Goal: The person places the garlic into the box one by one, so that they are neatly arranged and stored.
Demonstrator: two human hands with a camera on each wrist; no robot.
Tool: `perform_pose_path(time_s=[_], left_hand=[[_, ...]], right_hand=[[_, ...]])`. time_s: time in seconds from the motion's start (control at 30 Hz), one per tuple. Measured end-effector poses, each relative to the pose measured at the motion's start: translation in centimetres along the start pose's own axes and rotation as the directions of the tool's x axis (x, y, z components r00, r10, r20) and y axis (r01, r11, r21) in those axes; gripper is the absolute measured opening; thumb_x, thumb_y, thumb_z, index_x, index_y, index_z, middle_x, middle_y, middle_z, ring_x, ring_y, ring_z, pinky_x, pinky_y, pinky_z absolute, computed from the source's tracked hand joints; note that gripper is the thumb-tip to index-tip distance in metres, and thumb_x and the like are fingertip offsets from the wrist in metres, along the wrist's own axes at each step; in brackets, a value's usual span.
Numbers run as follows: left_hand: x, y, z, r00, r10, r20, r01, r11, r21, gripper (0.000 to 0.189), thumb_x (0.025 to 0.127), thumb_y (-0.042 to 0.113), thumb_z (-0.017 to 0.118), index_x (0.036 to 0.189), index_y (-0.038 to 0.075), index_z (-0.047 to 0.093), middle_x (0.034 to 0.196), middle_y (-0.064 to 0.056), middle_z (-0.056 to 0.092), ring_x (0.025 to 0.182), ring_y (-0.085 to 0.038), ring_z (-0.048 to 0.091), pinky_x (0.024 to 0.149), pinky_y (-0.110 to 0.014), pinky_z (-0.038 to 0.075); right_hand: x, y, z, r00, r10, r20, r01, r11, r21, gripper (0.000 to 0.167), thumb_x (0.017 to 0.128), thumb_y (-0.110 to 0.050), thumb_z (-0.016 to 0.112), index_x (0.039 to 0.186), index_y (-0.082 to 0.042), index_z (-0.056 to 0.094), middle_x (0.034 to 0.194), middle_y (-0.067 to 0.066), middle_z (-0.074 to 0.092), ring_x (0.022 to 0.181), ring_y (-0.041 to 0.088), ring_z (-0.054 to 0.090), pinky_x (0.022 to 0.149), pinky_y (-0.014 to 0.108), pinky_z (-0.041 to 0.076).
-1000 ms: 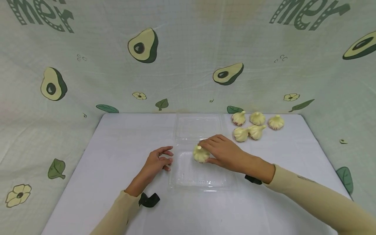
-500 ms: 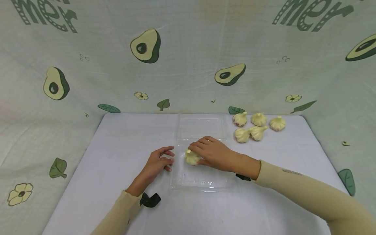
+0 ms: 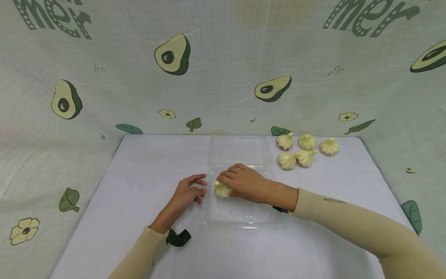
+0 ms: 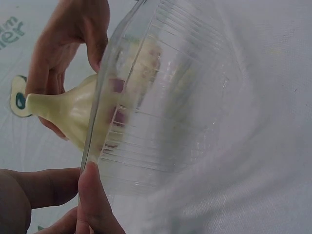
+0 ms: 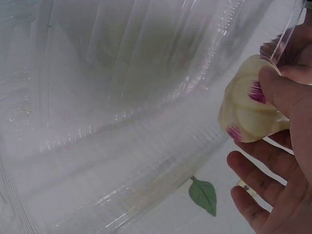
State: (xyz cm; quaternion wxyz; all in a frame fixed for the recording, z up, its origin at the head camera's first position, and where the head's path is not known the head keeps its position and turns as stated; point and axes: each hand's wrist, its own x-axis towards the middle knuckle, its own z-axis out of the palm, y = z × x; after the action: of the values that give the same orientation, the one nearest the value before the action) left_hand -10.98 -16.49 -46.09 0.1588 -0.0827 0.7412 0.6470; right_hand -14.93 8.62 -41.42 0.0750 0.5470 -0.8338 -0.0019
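A pale garlic bulb (image 3: 223,189) with purple patches is held by my right hand (image 3: 244,182) over the left part of an open clear plastic container (image 3: 240,225). In the right wrist view, thumb and fingers (image 5: 287,92) grip the bulb from its sides. The left wrist view has this garlic bulb (image 4: 78,109) behind the see-through container wall, stem upward. My left hand (image 3: 188,192) is at the container's left edge, its fingers loosely bent. Its fingertips touch the rim (image 4: 87,141) from outside. Whether the bulb rests on the container's floor, I cannot tell.
Several more garlic bulbs (image 3: 305,158) lie at the back right of the white table (image 3: 156,162). The container's lid (image 3: 238,150) lies folded back behind its base. A printed cloth (image 3: 223,58) hangs behind and beside the table.
My right hand has carried the garlic bulb leftward and slightly nearer to me, toward the container's left side. The left hand stays about where it was.
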Motion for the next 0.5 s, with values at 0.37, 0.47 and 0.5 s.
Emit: perform_pose_path(time_s=[0.37, 0.47, 0.5], left_hand=[[0.16, -0.16, -0.15, 1.0, 0.005, 0.017, -0.005, 1.0, -0.009, 0.051, 0.097, -0.006, 0.069, 0.146, 0.0, 0.058, 0.118, -0.015, 0.06, 0.079, -0.016, 0.063, 0.06, -0.024, 0.058], [0.13, -0.1, -0.09, 1.0, 0.005, 0.014, -0.005, 1.0, -0.008, 0.051, 0.097, -0.006, 0.069, 0.146, 0.0, 0.059, 0.118, -0.015, 0.061, 0.079, -0.016, 0.063, 0.06, -0.024, 0.058], [0.12, -0.09, -0.08, 1.0, 0.005, 0.013, -0.004, 1.0, -0.008, 0.051, 0.097, -0.006, 0.069, 0.146, 0.0, 0.059, 0.118, -0.015, 0.061, 0.079, -0.016, 0.063, 0.06, -0.024, 0.058]], right_hand=[[0.58, -0.13, 0.69, 1.0, -0.009, 0.022, 0.009, 1.0, -0.026, 0.058, 0.091, -0.04, 0.084, 0.136, -0.012, 0.06, 0.131, 0.001, 0.068, 0.12, 0.022, 0.064, 0.108, 0.039, 0.05], [0.68, -0.1, 0.89, 1.0, -0.01, 0.025, 0.011, 0.999, -0.035, 0.058, 0.091, -0.04, 0.084, 0.136, -0.012, 0.06, 0.131, 0.002, 0.068, 0.12, 0.022, 0.063, 0.108, 0.038, 0.05], [0.72, -0.09, 0.95, 1.0, -0.01, 0.025, 0.011, 0.999, -0.036, 0.058, 0.091, -0.039, 0.084, 0.136, -0.012, 0.06, 0.131, 0.002, 0.068, 0.12, 0.022, 0.063, 0.108, 0.038, 0.05]])
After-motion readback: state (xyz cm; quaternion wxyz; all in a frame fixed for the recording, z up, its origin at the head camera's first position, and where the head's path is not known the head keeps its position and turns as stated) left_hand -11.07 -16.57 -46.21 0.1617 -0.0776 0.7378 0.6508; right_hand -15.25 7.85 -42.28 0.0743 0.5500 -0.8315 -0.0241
